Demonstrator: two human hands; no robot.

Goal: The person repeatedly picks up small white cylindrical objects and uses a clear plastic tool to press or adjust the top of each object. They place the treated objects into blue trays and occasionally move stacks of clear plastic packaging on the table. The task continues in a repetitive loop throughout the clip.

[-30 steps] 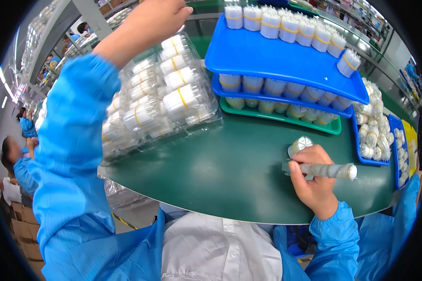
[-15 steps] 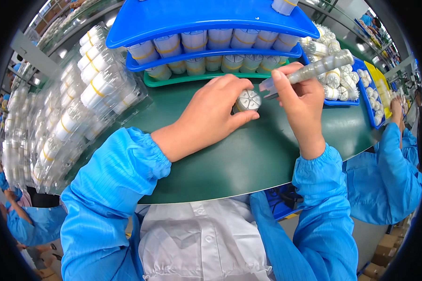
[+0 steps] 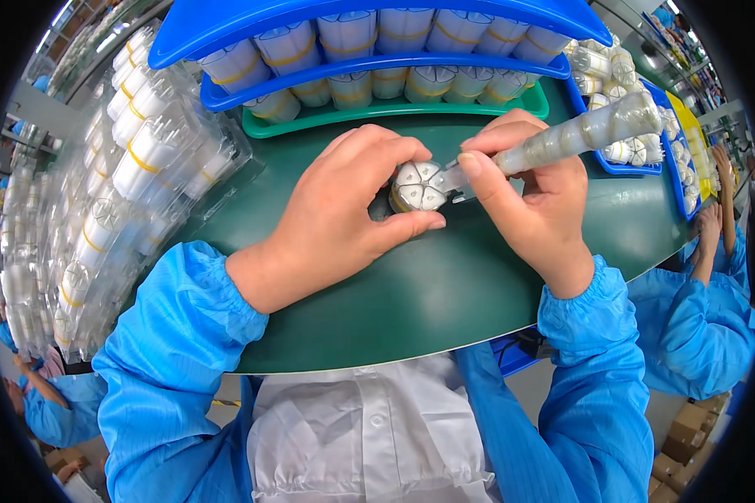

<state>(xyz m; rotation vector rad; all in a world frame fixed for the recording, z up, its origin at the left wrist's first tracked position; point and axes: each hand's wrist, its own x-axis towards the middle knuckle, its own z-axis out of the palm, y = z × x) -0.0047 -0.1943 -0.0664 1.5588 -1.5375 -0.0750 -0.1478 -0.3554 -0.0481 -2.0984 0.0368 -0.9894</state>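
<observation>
- My left fingers (image 3: 413, 222) have got the roll (image 3: 419, 188), round end up, well in from the surface's (image 3: 377, 310) near edge.
- Right fingers (image 3: 484, 178) pinching the tool (image 3: 579, 136), tip at the roll's right rim, handle slanting rightward.

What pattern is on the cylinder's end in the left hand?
The cylinder's end has whitish wedges like pie slices, clearest in the head view.
</observation>
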